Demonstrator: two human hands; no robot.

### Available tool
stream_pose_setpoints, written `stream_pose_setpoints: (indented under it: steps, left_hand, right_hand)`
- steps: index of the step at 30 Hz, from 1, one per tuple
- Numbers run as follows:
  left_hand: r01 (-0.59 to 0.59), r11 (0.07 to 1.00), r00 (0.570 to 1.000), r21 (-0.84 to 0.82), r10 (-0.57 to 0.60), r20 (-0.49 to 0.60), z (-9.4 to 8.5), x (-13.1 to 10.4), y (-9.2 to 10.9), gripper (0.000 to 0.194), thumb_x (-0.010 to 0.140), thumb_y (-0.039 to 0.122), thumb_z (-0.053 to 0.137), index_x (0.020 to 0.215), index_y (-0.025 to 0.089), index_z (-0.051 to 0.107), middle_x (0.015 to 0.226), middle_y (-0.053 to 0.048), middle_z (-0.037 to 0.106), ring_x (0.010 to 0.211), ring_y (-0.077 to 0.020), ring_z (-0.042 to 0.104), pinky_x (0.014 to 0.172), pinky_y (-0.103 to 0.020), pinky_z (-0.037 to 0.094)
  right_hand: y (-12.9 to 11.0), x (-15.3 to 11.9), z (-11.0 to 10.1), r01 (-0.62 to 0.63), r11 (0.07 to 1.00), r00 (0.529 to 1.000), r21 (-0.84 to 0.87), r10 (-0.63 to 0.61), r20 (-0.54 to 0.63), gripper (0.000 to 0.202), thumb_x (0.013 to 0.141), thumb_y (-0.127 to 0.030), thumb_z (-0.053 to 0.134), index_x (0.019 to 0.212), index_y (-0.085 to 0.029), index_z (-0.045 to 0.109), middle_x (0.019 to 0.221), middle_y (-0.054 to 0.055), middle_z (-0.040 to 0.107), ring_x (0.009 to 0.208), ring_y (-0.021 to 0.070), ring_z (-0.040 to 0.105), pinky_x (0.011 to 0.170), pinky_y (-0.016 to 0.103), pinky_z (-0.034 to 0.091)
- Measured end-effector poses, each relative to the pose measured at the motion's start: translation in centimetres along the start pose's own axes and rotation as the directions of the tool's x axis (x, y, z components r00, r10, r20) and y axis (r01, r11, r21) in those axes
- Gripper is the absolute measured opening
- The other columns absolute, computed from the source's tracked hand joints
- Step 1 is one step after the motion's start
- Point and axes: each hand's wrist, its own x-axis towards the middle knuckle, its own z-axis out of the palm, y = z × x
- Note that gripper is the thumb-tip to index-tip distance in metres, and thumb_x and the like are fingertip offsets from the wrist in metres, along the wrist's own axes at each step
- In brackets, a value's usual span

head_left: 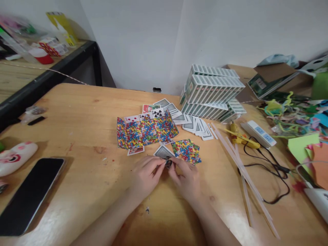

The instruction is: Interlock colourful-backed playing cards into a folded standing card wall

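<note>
Both hands meet at the front middle of the table. My left hand (146,174) is closed in a pinch on the left edge of a small dark piece (168,163); fine detail on it is too small to read. My right hand (187,179) pinches the same piece from the other side. Just beyond the fingertips lies a patterned-back playing card (163,151), partly covered. Flat multicoloured pieces (186,151) rest beyond my right hand. Farther back stands a folded multicoloured panel (153,131), with face-up playing cards (157,113) showing above its edge.
Face-down playing cards (197,127) spread before stacked card boxes (215,89). To the right lie glue sticks (246,177), a yellow glue gun (243,137), a power strip (258,133) and black cable. A phone (32,194) and a white painted object (19,157) are at left.
</note>
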Motion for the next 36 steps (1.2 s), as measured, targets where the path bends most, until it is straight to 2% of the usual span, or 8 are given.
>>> stream_pose_setpoints:
  steps: [4,14,21,25,28,31,36]
  left_hand:
    - [-0.016,1.000,1.000,-0.004,0.016,-0.008,-0.09,0.23,0.25,0.008,0.079,0.015,0.054,0.080,0.019,0.061,0.073,-0.001,0.067,0.072,-0.0132,0.062,0.068,-0.026,0.051]
    - [0.030,0.999,1.000,-0.014,-0.030,0.001,0.13,-0.09,-0.13,0.008,0.078,0.014,0.055,0.080,0.020,0.061,0.076,-0.002,0.067,0.074,-0.0136,0.063,0.069,-0.026,0.050]
    - [0.053,0.998,0.998,-0.044,-0.052,0.024,0.14,-0.07,-0.24,0.009,0.078,0.013,0.055,0.082,0.019,0.060,0.078,-0.001,0.067,0.074,-0.0126,0.062,0.069,-0.024,0.049]
    - [0.085,0.995,0.996,-0.044,-0.084,0.019,0.21,-0.04,-0.55,0.010,0.079,0.014,0.054,0.085,0.019,0.060,0.081,-0.002,0.066,0.076,-0.0132,0.062,0.071,-0.025,0.050]
    - [0.097,0.994,0.995,-0.051,-0.096,0.022,0.29,0.05,-0.70,0.011,0.079,0.014,0.054,0.087,0.020,0.060,0.081,-0.003,0.066,0.077,-0.0141,0.062,0.072,-0.027,0.050]
    - [0.066,0.994,0.997,-0.084,-0.063,0.039,0.29,0.24,-0.58,0.013,0.079,0.013,0.053,0.087,0.020,0.062,0.081,-0.003,0.066,0.078,-0.0139,0.062,0.071,-0.027,0.051]
    - [0.011,0.998,1.000,-0.066,-0.010,0.016,0.10,0.51,-0.14,0.014,0.077,0.014,0.055,0.087,0.020,0.063,0.080,-0.004,0.067,0.075,-0.0149,0.062,0.069,-0.028,0.052]
  right_hand:
    - [-0.09,-0.01,0.07,-0.036,0.999,0.999,-0.020,0.036,-0.014,0.018,0.077,-0.014,0.048,0.088,-0.019,0.061,0.067,0.002,0.069,0.056,0.0133,0.063,0.055,0.023,0.050]
    - [0.04,0.07,-0.15,-0.113,0.988,0.994,0.107,0.112,0.012,0.024,0.074,-0.012,0.049,0.092,-0.021,0.062,0.079,0.003,0.071,0.067,0.0155,0.066,0.064,0.027,0.053]
    - [0.30,0.33,-0.60,-0.217,0.949,0.973,0.229,0.191,0.127,0.025,0.075,-0.014,0.051,0.098,-0.020,0.059,0.091,0.004,0.069,0.081,0.0165,0.065,0.075,0.029,0.052]
    - [0.65,0.34,-0.48,-0.196,0.964,0.977,0.179,0.175,0.125,0.018,0.081,-0.018,0.049,0.095,-0.020,0.059,0.084,0.005,0.069,0.077,0.0166,0.066,0.071,0.029,0.053]
    - [0.77,0.30,-0.39,-0.131,0.978,0.986,0.163,0.112,0.121,0.017,0.083,-0.017,0.047,0.095,-0.021,0.059,0.084,0.005,0.069,0.076,0.0165,0.065,0.069,0.029,0.053]
    - [0.70,0.34,-0.42,-0.064,0.988,0.992,0.140,0.048,0.119,0.017,0.084,-0.016,0.046,0.095,-0.021,0.058,0.085,0.005,0.068,0.076,0.0162,0.065,0.068,0.028,0.052]
    - [0.51,0.57,-0.70,-0.041,0.988,0.989,0.148,0.018,0.149,0.017,0.084,-0.015,0.045,0.094,-0.022,0.058,0.085,0.005,0.067,0.076,0.0154,0.063,0.068,0.029,0.052]
